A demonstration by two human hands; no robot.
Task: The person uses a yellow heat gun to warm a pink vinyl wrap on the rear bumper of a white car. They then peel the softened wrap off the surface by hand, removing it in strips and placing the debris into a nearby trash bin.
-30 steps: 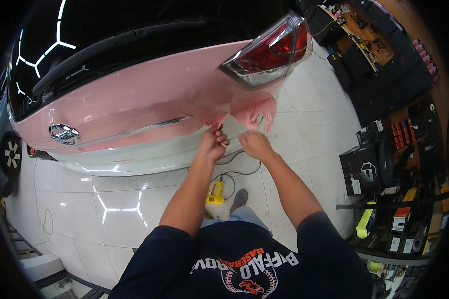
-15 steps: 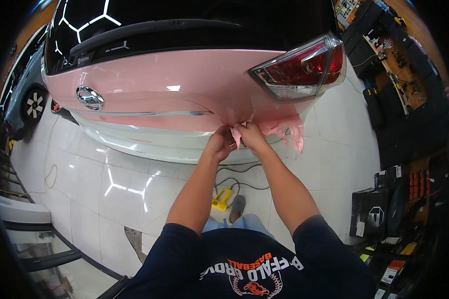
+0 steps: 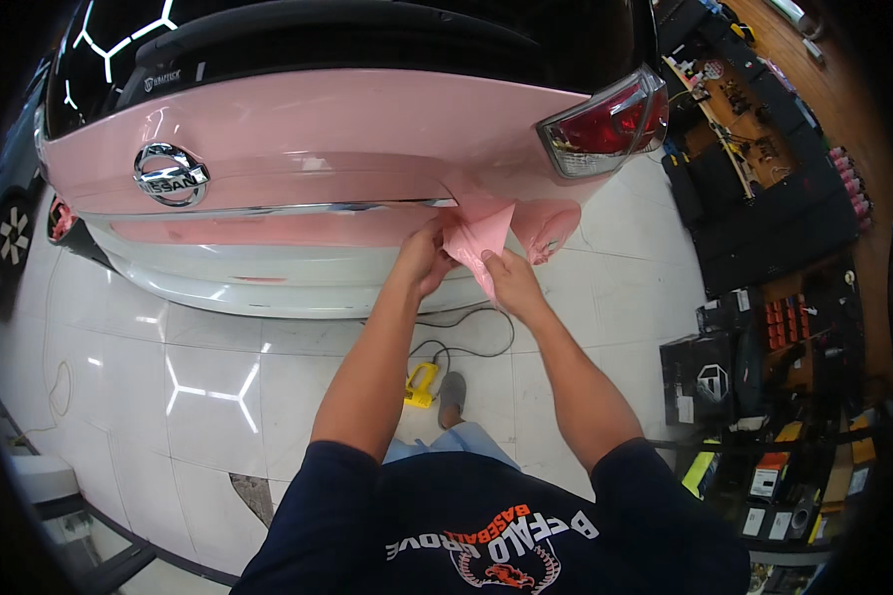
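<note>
In the head view, loose pink film juts from the car's rear panel toward 4 o'clock. The right hand pinches its 5 o'clock edge; the left hand meets its 8 o'clock edge, whether gripping I cannot tell. From the film, a tail light sits toward 2, a yellow tool toward 7.

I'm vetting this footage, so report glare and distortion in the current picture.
Head view: angular light reflections glare on the rear window and glossy floor; head view: corners fall to black, edges bending toward the rim; head view: no glare hides the creased pink film.
</note>
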